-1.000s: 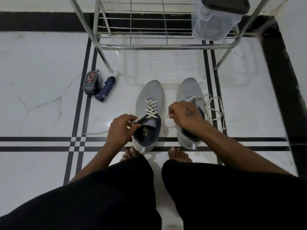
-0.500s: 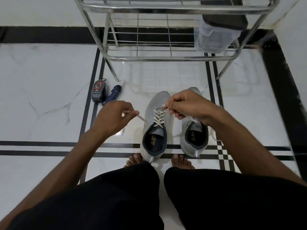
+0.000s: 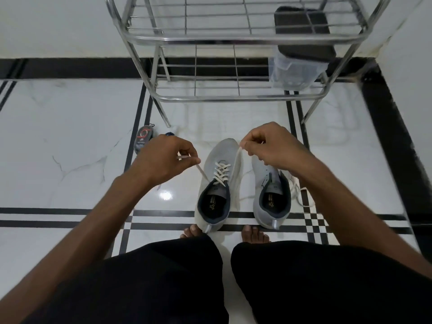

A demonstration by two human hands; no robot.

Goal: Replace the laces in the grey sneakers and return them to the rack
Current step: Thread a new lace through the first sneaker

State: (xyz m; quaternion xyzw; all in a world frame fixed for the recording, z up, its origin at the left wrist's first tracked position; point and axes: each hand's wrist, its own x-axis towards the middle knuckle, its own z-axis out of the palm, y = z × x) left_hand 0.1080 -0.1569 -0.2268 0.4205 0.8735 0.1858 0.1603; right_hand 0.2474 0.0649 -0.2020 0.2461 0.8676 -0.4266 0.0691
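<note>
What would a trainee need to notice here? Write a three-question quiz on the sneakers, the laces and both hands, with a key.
1. True or false: the left sneaker already has a lace crossed through its eyelets.
2. Multiple choice: what does each hand's grip hold? A) the rack B) one end of the lace C) the right sneaker
3. Short answer: where does the loose lace lie?

Key
1. True.
2. B: the left hand and right hand each pinch one end, pulled up and apart above the left sneaker.
3. On the floor, on the outer side of the right sneaker, which shows no lacing.
</note>
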